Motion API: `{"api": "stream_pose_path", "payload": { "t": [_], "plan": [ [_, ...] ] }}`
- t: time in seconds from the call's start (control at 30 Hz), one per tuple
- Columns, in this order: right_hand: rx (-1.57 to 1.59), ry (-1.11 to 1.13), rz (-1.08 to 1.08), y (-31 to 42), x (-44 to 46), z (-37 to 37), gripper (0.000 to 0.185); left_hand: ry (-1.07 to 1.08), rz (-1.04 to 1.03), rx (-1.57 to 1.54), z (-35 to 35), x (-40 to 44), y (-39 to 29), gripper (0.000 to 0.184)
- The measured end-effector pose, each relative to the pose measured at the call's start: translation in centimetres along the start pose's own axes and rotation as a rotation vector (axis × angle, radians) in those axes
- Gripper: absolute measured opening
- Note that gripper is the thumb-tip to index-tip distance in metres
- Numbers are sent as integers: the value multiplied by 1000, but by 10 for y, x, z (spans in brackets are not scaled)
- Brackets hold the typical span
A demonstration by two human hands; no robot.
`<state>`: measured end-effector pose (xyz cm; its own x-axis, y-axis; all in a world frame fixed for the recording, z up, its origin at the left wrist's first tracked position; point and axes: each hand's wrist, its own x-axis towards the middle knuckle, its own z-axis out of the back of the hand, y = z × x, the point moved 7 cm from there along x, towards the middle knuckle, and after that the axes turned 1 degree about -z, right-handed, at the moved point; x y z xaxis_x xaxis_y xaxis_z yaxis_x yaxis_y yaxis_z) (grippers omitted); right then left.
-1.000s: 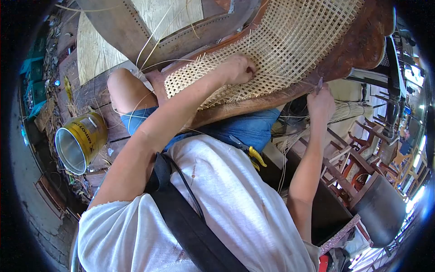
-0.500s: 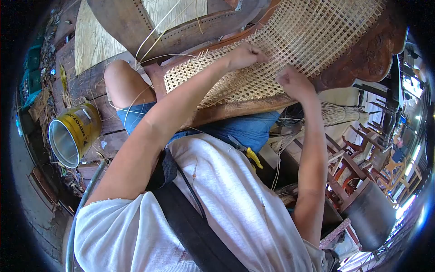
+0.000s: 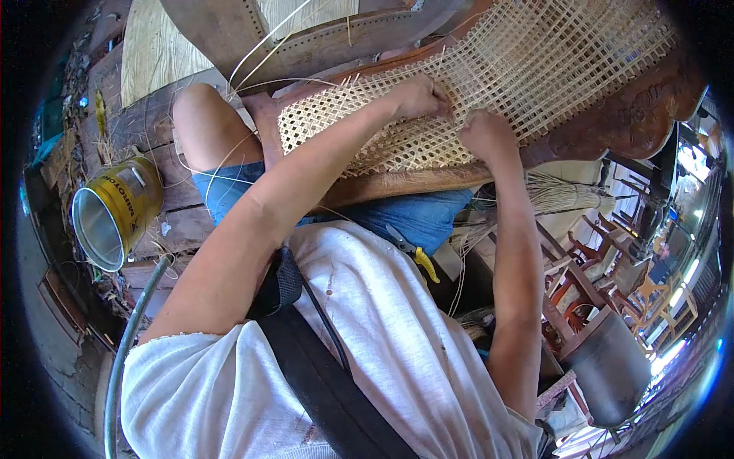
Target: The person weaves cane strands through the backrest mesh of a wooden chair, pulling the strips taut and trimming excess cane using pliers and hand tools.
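A carved wooden chair frame [image 3: 428, 180] lies across my lap, fitted with a woven cane panel [image 3: 535, 69]. Over the middle of the weave, my left hand [image 3: 420, 97] is closed, its fingertips bent down against the cane. My right hand [image 3: 491, 139] sits just beside it at the panel's near edge, also closed, with the fingers curled toward the left hand. Whatever the fingertips pinch is hidden by the hands. Loose cane ends stick up along the panel's far edge, and long cane strands [image 3: 264, 46] curve up on the left.
Yellow-handled pliers [image 3: 426, 264] rest on my lap. A yellow bucket [image 3: 122, 206] lies on its side on the plank floor [image 3: 183, 223]. Another frame with drilled holes [image 3: 336, 47] is beyond the panel. A cane bundle [image 3: 569, 195] and several chairs [image 3: 585, 298] are at right.
The view has shifted slightly. My right hand has moved a little left, closer to my left hand, and both stay closed at the weave.
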<state>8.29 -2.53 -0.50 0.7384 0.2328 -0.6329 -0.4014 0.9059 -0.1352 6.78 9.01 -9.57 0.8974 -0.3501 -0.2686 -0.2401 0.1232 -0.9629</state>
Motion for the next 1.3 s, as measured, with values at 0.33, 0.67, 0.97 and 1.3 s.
{"api": "stream_pose_path", "payload": {
  "t": [0.33, 0.67, 0.97, 1.3],
  "plan": [
    [126, 27, -108, -7, -2, 6, 33, -4, -130, 382, -13, -5, -34, 22],
    [-77, -249, -406, -96, -95, 53, 44, -44, 45, 180, -17, -17, -19, 21],
    [104, -412, -591, -115, -131, 75, 48, -49, -339, 403, -34, -15, -55, 24],
    [301, -305, -255, -67, -66, 46, 37, -11, -68, -467, -21, 3, -60, 25]
  ]
}}
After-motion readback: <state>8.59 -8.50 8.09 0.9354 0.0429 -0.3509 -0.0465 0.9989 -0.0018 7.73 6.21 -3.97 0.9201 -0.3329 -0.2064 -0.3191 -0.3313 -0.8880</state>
